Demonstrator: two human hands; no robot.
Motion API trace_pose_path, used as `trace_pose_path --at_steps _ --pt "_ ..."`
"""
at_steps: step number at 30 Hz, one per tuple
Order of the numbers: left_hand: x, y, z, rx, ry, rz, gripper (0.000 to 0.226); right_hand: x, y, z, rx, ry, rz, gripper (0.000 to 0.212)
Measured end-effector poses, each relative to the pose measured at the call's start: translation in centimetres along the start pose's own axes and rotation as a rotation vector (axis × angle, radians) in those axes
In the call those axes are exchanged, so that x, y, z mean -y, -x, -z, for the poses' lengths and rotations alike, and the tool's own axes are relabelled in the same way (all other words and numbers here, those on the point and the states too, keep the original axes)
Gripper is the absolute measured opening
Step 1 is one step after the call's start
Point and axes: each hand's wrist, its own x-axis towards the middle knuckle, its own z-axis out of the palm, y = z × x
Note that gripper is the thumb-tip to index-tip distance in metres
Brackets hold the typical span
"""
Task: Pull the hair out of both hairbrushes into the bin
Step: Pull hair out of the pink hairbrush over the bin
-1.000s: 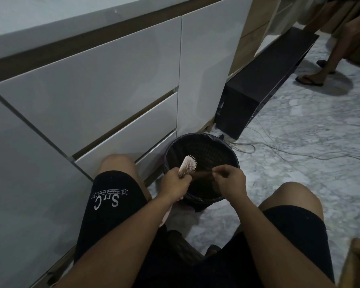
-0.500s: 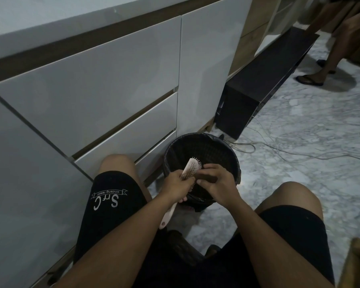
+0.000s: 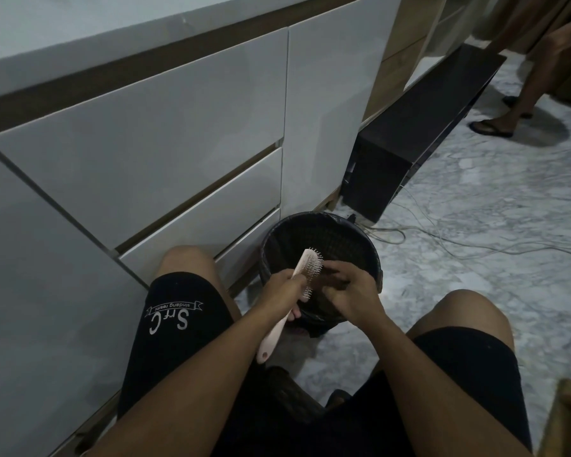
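Fingers point(image 3: 335, 270) of the right hand point(image 3: 350, 293) pinch at the bristles of the pale pink plastic hairbrush point(image 3: 305, 270). The left hand point(image 3: 282, 288) is clamped on its neck. Both sit at frame centre over the black round mesh bin point(image 3: 360, 239).

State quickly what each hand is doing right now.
Left hand: closed around the pink hairbrush.
Right hand: fingers curled at the bristles; whether it grips hair cannot be told.

- I am holding a pale pink hairbrush point(image 3: 305, 270) whose pins are showing light tips.
- The bin point(image 3: 373, 255) is looking black, its inner wall showing a fine lattice pattern under a black liner.
- I am wearing black shorts point(image 3: 178, 344) carrying white lettering and a white ribbon banner.
- The drawer fronts point(image 3: 152, 133) are showing glossy white with brown gaps.
- The floor point(image 3: 475, 232) is showing grey-white marble veining.
- The low box point(image 3: 393, 159) is looking black.
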Motion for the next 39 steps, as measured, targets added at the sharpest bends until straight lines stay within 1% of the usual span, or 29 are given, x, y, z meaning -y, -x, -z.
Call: trace_pose_path --at_steps 1,2,5,7,9,11,13,14,16,19,22,23,25,27,28,31,33,36,39 --pt "-0.2 -0.1 0.0 0.011 0.047 0.028 0.034 0.2 0.2 -0.1 0.034 -0.015 0.017 0.048" --pt "-0.4 -0.1 -0.1 0.024 0.087 0.045 0.034 0.3 0.3 -0.2 0.047 -0.025 0.038 0.048" --pt "-0.3 -0.2 -0.1 0.044 0.134 0.055 0.036 0.6 0.6 -0.4 0.028 0.004 0.094 0.029" --pt "-0.3 -0.2 0.0 0.053 0.144 0.063 0.039 0.6 0.6 -0.5 0.020 0.015 0.082 0.018" --pt "-0.4 -0.2 0.1 0.048 0.150 0.066 0.041 0.6 0.5 -0.4 -0.004 -0.002 0.039 0.015" --pt "-0.7 -0.3 0.2 0.022 0.142 0.082 0.043 0.5 0.3 -0.1 -0.092 -0.017 -0.035 0.015" --pt "-0.8 -0.3 0.3 0.006 0.143 0.114 0.044 0.4 -0.1 0.4 -0.175 -0.056 -0.147 0.013" --pt "-0.8 -0.3 0.3 0.008 0.163 0.122 0.044 0.2 -0.2 0.7 -0.183 -0.079 -0.188 0.012" --pt "-0.7 -0.2 0.2 0.025 0.229 0.121 0.044 0.2 -0.4 0.8 -0.135 -0.123 -0.219 0.010" --pt "-0.7 0.0 0.0 0.063 0.291 0.113 0.039 0.7 0.0 0.4 -0.038 -0.255 -0.188 0.020" --pt "-0.6 0.2 -0.1 0.102 0.302 0.095 0.037 1.2 0.5 0.0 0.004 -0.354 -0.146 0.028" --pt "-0.5 0.2 -0.1 0.103 0.294 0.089 0.038 1.3 0.5 -0.1 0.006 -0.352 -0.137 0.026" --pt "-0.4 0.2 0.0 0.097 0.264 0.071 0.040 1.2 0.4 -0.3 -0.008 -0.320 -0.144 0.015" --pt "-0.4 0.3 0.0 0.081 0.235 0.057 0.040 1.1 0.2 -0.2 -0.052 -0.249 -0.170 0.006" --pt "-0.5 0.3 0.1 0.070 0.225 0.060 0.040 1.1 0.0 0.0 -0.087 -0.228 -0.195 0.005" --pt "-0.6 0.3 0.1 0.057 0.229 0.081 0.041 0.9 -0.3 0.8 -0.185 -0.251 -0.268 0.006" --pt "-0.6 0.5 0.0 0.067 0.262 0.089 0.042 0.7 -0.4 0.9 -0.195 -0.242 -0.264 0.008" --pt "-0.9 0.8 -0.1 0.089 0.312 0.098 0.038 0.7 -0.3 0.6 -0.115 -0.260 -0.220 0.016" --pt "-1.0 1.0 0.0 0.110 0.317 0.096 0.033 0.9 0.1 0.1 -0.053 -0.280 -0.129 0.024"
